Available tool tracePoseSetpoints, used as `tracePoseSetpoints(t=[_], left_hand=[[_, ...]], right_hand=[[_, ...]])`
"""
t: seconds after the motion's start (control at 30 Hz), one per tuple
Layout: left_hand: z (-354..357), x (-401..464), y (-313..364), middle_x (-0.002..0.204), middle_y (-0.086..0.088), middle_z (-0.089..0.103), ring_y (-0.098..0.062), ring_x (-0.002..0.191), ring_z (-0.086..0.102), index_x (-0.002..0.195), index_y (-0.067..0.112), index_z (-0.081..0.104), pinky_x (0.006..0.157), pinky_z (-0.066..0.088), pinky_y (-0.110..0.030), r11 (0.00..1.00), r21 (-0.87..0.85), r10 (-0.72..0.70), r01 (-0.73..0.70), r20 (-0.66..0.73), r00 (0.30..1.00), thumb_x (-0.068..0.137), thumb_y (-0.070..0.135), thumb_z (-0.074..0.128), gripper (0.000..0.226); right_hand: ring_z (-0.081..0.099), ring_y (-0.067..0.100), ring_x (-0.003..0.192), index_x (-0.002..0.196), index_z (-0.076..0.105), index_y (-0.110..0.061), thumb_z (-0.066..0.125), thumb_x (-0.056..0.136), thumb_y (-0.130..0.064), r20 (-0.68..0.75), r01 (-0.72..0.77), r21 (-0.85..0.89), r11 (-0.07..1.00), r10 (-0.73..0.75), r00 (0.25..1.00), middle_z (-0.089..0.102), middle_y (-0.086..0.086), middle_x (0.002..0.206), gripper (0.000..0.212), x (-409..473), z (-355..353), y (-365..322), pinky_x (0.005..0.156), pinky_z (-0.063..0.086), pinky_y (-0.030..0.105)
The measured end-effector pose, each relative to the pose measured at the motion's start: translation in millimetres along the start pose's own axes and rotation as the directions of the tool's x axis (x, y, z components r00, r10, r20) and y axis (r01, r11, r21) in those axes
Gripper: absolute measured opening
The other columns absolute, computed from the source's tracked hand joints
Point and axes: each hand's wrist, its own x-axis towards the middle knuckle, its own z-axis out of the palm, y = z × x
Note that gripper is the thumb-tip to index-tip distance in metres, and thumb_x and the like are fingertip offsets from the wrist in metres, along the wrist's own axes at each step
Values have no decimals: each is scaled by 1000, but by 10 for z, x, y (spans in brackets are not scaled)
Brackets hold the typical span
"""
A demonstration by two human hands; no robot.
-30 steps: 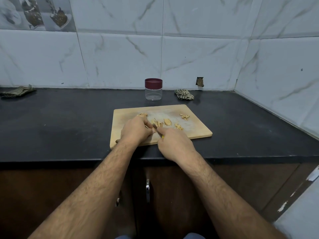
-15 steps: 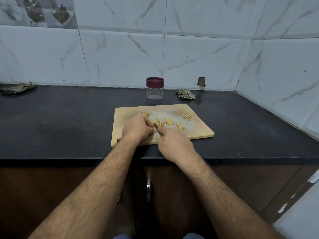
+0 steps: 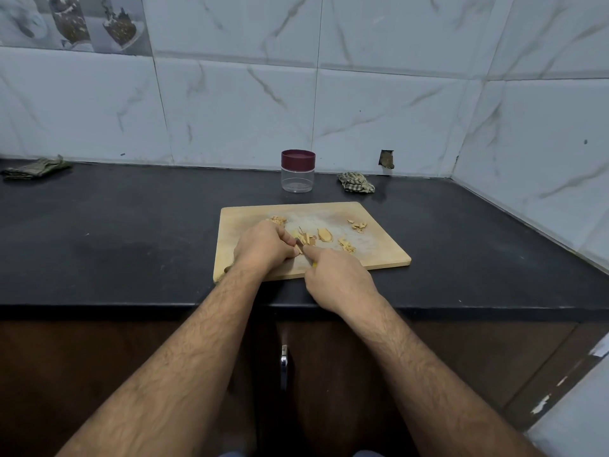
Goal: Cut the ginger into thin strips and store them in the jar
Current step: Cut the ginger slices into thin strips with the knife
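- From the head camera, a wooden cutting board [image 3: 379, 255] lies on a black counter [image 3: 131, 232], close to the front edge.
- The left hand [image 3: 263, 247] rests on the board with its fingers curled down. They pinch a small bit of ginger [image 3: 299, 248] against the wood.
- The right hand [image 3: 339, 280] is just beside the left one, almost touching it. Its fingers are curled round a knife [image 3: 304, 249]. Only a little of the dark blade and a speck of yellow handle peek out, so most of the knife is hidden.
- The blade tip sits right at the bit of ginger, between the two hands.
- More ginger lies on the board: a flat slice [image 3: 324, 235] in the middle, thin strips [image 3: 346, 245] a bit to the right of it, a small pile of scraps [image 3: 357, 225] near the far right, and another little pile [image 3: 278, 220] just past the left hand.
- The jar [image 3: 298, 175] stands upright behind the board, near the wall. It is see-through and its dark red lid [image 3: 298, 159] is on. No ginger shows inside.
- A crumpled checked cloth [image 3: 356, 183] lies to the right of the jar.
- Another folded cloth [image 3: 34, 168] lies far off on the left of the counter.
- White tiles [image 3: 230, 110] with grey streaks cover the wall.
- Brown cupboard doors [image 3: 66, 374] sit under the counter.
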Motion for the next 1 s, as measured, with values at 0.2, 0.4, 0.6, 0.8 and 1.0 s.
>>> tracePoseSetpoints(t=[0.2,0.4,0.6,0.8,1.0], left_hand=[[-13,9,29,83,18,69,-9,90,63,69,30,71,83,54,-32,999,-2,-33,33,14,999,76,25,81,12],[-6,13,28,82,18,68,-8,89,62,73,29,72,82,53,-32,999,-6,-33,33,2,999,75,26,81,10],[-7,8,33,86,16,69,-9,92,62,71,29,71,84,53,-34,999,8,-36,36,2,999,76,29,82,12],[-16,-7,52,92,17,70,-9,96,61,69,32,70,83,51,-32,999,4,-42,42,1,999,76,28,81,13],[-10,-8,50,88,18,69,-8,94,61,72,30,72,82,51,-31,999,-2,-48,48,-3,999,76,25,79,10]], right_hand=[[47,24,129,149,39,-33,43,94,-14,-9,9,17,1000,-9,1000,54,0,142,59,-17,-1,5,98,45,36],[47,23,131,149,39,-35,42,95,-16,15,6,6,1000,-6,1000,52,-1,145,57,11,-13,8,102,44,37],[49,22,129,149,39,-35,43,95,-15,11,9,-11,1000,-9,1000,53,-2,144,58,22,-21,29,102,45,38],[48,21,131,150,38,-35,43,96,-16,1,15,-20,1000,-15,1000,53,-2,144,58,33,-1,38,102,43,37],[47,22,131,150,38,-35,42,95,-17,5,29,-22,999,-29,1000,52,-2,145,58,39,4,56,103,43,38]])
